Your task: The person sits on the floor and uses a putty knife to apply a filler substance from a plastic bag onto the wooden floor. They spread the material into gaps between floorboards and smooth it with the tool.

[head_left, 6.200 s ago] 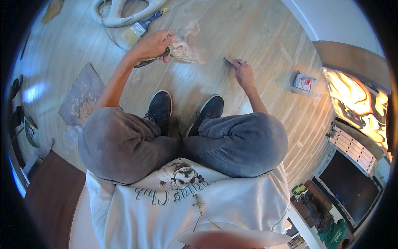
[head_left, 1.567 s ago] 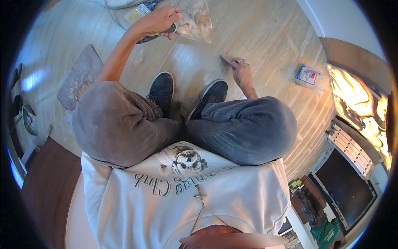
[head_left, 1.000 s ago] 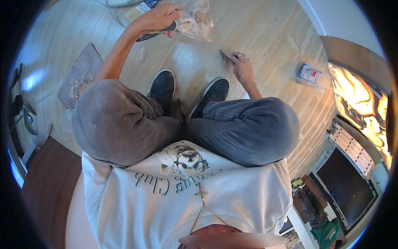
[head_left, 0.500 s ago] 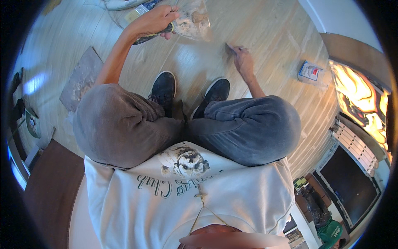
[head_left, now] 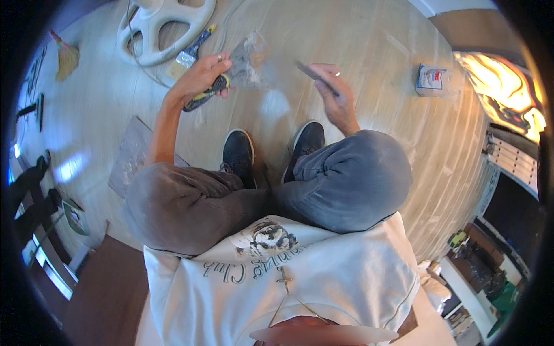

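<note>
In a squat over a wood-look plank floor [head_left: 369, 52], my left hand [head_left: 205, 75] is closed round the black and yellow handle of a wide putty knife. Its broad blade [head_left: 249, 60] is smeared with whitish and brownish filler. To the right, my right hand [head_left: 339, 97] grips a thin dark flat scraper [head_left: 316, 77], held above the floor and pointing toward the blade. The scraper's exact kind is blurred. A paintbrush [head_left: 187, 56] with a blue handle lies just beyond my left hand.
A white spoked base [head_left: 151, 36] with a cord stands at the far left, near a broom [head_left: 67, 60]. A white and blue packet [head_left: 431, 79] lies at the right. A grey, smeared sheet [head_left: 130, 153] is beside my left knee. My shoes [head_left: 239, 154] are between the knees.
Both hands have drawn nearer to me. The right hand has lifted the scraper off the floor area and turned it toward the wide blade. My view has shifted, showing more at the far left.
</note>
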Demonstrator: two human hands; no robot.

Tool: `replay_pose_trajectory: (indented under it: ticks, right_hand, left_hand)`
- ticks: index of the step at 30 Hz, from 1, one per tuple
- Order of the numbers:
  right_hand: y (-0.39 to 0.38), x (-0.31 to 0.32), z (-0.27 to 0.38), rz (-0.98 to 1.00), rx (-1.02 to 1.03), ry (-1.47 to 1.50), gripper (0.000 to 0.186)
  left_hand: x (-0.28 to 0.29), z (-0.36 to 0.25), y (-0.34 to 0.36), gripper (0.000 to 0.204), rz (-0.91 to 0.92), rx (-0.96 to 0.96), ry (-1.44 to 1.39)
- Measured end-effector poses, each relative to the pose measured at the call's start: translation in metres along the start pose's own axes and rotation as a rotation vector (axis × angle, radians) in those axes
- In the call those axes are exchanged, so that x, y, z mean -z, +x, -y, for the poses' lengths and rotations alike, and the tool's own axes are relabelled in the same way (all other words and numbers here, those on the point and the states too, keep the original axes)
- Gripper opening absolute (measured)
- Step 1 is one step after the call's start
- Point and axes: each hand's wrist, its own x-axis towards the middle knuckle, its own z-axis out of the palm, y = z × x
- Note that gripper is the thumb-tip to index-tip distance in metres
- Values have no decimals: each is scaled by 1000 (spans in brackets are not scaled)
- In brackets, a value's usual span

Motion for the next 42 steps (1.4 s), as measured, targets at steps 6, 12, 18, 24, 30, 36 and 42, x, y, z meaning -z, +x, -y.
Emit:
replay_pose_trajectory:
  ticks: [6,12,18,24,30,36,42]
  right_hand:
    - [10,-7,-24,77,673,-434,35]
    - [37,56,-180,247,106,-840,52]
    - [27,74,-239,274,-54,-1121,62]
    - [-49,23,-191,302,-126,-1139,69]
    - [-102,-9,-155,345,-137,-1124,74]
    - [-103,6,-132,474,-281,-831,50]
    - [-23,27,-75,315,-210,-464,38]
  left_hand:
    - [-7,-17,-10,36,-52,3,-77]
    - [7,-25,-73,36,-277,25,-108]
    - [14,-6,-129,34,-411,100,-139]
    - [35,13,-159,35,-614,142,-238]
    - [57,15,-109,34,-427,68,-158]
    - [54,15,-88,35,-242,68,-143]
    - [57,38,-59,41,-110,52,-30]
